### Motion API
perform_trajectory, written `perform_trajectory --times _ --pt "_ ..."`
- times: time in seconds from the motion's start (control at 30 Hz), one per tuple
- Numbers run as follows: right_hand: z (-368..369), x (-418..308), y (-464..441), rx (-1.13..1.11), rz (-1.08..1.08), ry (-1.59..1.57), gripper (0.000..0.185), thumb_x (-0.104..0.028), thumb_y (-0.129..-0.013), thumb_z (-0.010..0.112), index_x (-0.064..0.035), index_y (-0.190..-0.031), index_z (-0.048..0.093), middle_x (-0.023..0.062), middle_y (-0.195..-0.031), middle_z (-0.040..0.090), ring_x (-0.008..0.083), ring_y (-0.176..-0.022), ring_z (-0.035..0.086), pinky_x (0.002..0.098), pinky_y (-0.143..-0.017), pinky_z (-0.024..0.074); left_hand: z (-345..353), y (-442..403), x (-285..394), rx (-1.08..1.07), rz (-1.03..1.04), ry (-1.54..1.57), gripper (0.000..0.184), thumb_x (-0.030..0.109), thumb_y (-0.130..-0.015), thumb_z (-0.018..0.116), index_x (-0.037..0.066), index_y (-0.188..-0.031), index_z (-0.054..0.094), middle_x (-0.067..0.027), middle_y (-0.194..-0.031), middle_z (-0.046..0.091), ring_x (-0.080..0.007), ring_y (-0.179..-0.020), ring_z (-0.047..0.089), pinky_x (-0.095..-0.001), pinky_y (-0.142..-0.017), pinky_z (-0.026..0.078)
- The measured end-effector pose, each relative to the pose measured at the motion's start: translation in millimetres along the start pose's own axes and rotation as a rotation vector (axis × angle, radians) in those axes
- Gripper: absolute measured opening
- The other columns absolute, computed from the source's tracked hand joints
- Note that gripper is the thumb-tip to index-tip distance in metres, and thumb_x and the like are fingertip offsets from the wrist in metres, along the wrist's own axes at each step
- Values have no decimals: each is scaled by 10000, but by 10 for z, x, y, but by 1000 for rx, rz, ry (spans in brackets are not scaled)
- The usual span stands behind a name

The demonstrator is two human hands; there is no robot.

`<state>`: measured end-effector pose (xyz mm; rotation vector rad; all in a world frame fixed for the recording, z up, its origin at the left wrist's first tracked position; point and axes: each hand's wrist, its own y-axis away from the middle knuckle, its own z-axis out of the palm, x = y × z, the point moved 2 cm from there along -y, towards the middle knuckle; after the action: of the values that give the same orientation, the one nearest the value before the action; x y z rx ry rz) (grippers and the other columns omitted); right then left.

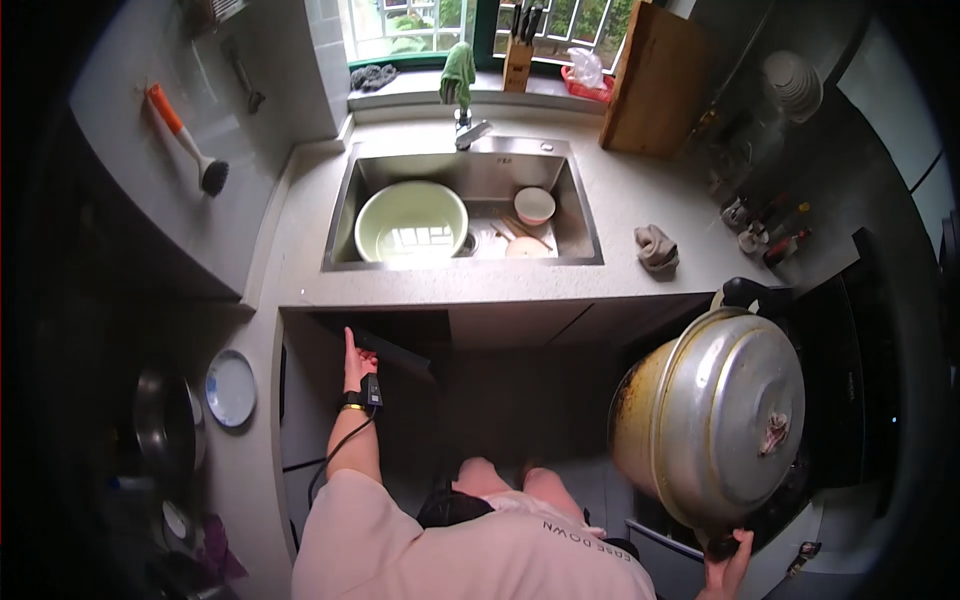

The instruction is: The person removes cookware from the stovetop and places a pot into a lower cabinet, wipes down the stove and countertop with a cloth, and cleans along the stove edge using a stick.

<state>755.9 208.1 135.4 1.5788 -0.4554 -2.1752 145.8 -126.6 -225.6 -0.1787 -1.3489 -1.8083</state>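
Note:
My left hand [360, 362] is below the counter's front edge, beside an angled cabinet door [402, 359]. One finger points up and the others are partly bent; nothing shows in the hand. Whether it touches the door is unclear. At the lower right, my right hand [735, 568] is closed around the dark near handle [720, 546] of a large metal pot [640, 410]. The pot has its domed lid [735, 390] on and stands over the dark stove. Another black handle [755, 294] shows at its far side.
The sink [500, 175] holds a green basin [412, 222], a small bowl [534, 206] and utensils. A crumpled cloth [656, 248] lies on the counter right of it. A cutting board [652, 85] leans at the back right. Plate [231, 388] and pan [165, 420] are left.

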Motion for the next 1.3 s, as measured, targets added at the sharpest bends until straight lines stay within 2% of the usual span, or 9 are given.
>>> perform_trajectory --times 0.1,0.2,0.27,0.33,0.57,0.83,1.07,1.23,1.3 --pt "-15 4 -29 -11 34 -6 297 -109 -723 593 -59 -1012 547 51 -978 570 209 -921 554 379 -863 460 -287 210 143 49 37 -333 512 516 -630 758 69 -769 551 -15 -652 510 -128 -561 485 -233 -437 330" --pt "133 21 -25 -26 66 11 292 -105 -726 590 -65 -1013 549 39 -971 572 198 -909 560 371 -850 466 -579 394 294 273 75 -662 499 405 -625 798 15 -855 590 -48 -742 577 -187 -643 550 -300 -526 440" --pt "165 49 -58 -76 76 16 287 -101 -728 587 -70 -1011 551 31 -969 572 194 -905 562 361 -846 467 -972 275 340 517 411 -1073 671 288 -599 813 -46 -1104 525 -203 -1035 596 -335 -957 574 -404 -821 458" --pt "78 76 -127 -58 86 16 288 -95 -728 584 -78 -1014 553 29 -969 572 191 -906 562 349 -840 469 -1171 417 448 617 478 -1228 690 251 -611 798 -28 -1159 487 -239 -1101 558 -359 -1032 539 -397 -859 450" --pt "262 180 -198 -135 94 90 251 -88 -724 580 -101 -974 554 21 -968 568 179 -909 557 337 -835 468 -1346 647 588 721 559 -1531 547 118 -729 670 8 -1215 445 -213 -1146 491 -357 -1058 496 -417 -895 428" --pt "72 214 -498 -137 67 240 287 -57 -707 554 -61 -992 526 41 -976 545 202 -933 532 408 -879 443 -1189 1115 441 768 616 -1870 654 74 -752 630 74 -1331 325 -128 -1224 459 -308 -1144 436 -382 -927 408" --pt "443 197 -857 -511 258 375 507 -27 -693 532 39 -1185 432 46 -977 523 99 -770 486 216 -690 433 -1365 1295 271 958 628 -2009 628 53 -781 579 99 -1345 308 -106 -1267 428 -274 -1163 414 -374 -932 394" --pt "502 380 -1338 -668 473 409 605 -39 -672 532 39 -1251 375 112 -1031 527 134 -750 488 235 -687 428 -904 1869 74 626 728 -1934 705 120 -686 708 76 -1289 346 -114 -1276 387 -284 -1212 330 -394 -960 371" --pt "494 523 -1588 -747 520 447 597 -58 -686 544 26 -1253 376 68 -908 531 113 -692 477 241 -683 423 -698 2023 -98 467 692 -1866 571 162 -714 698 52 -1211 439 -131 -1178 477 -303 -1134 417 -382 -922 402"
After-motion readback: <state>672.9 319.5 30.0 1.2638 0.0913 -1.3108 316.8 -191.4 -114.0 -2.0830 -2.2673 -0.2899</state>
